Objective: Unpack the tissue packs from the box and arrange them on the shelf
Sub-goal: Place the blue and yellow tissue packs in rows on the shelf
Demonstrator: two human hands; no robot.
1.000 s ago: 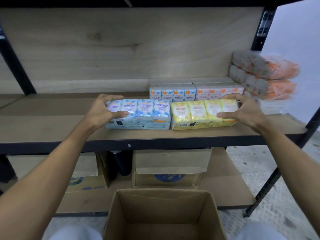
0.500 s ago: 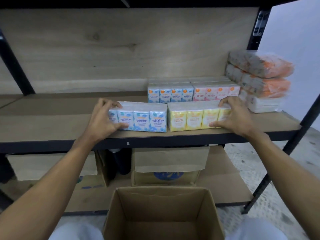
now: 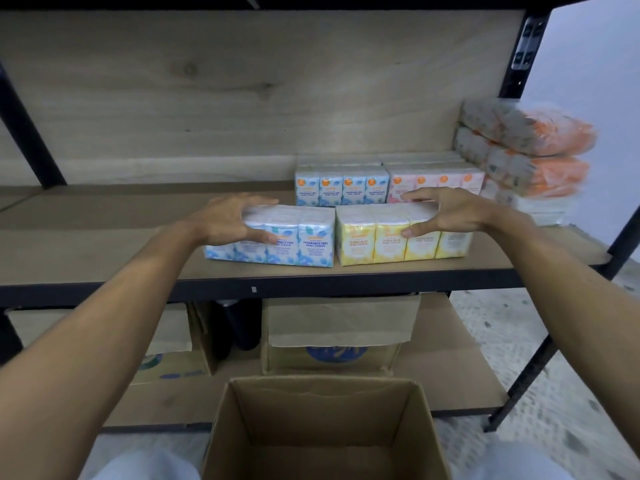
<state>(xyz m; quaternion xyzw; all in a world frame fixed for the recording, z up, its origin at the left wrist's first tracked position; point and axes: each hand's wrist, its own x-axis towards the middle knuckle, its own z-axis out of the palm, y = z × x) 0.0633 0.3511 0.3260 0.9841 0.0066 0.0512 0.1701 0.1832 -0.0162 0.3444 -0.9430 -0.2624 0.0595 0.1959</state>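
A blue tissue pack (image 3: 304, 242) and a yellow tissue pack (image 3: 363, 242) stand side by side near the front edge of the wooden shelf (image 3: 104, 251). My left hand (image 3: 228, 223) spans the blue pack's left half, fingers over the top and thumb on the front face. My right hand (image 3: 446, 211) spans the yellow pack the same way, thumb on its front. Behind them stands a second row: another blue pack (image 3: 341, 190) and a pink pack (image 3: 436, 181). The open cardboard box (image 3: 325, 427) sits below me, and its visible inside shows no packs.
Orange-wrapped bundles (image 3: 530, 150) are stacked at the shelf's right end. Cardboard boxes (image 3: 339, 341) stand on the lower shelf, with another box (image 3: 173, 351) to the left. A black upright post (image 3: 519, 393) is at the right. The shelf's left half is bare board.
The two front packs went from tilted back to upright on the shelf. Both hands slid from the packs' outer ends inward toward the middle.
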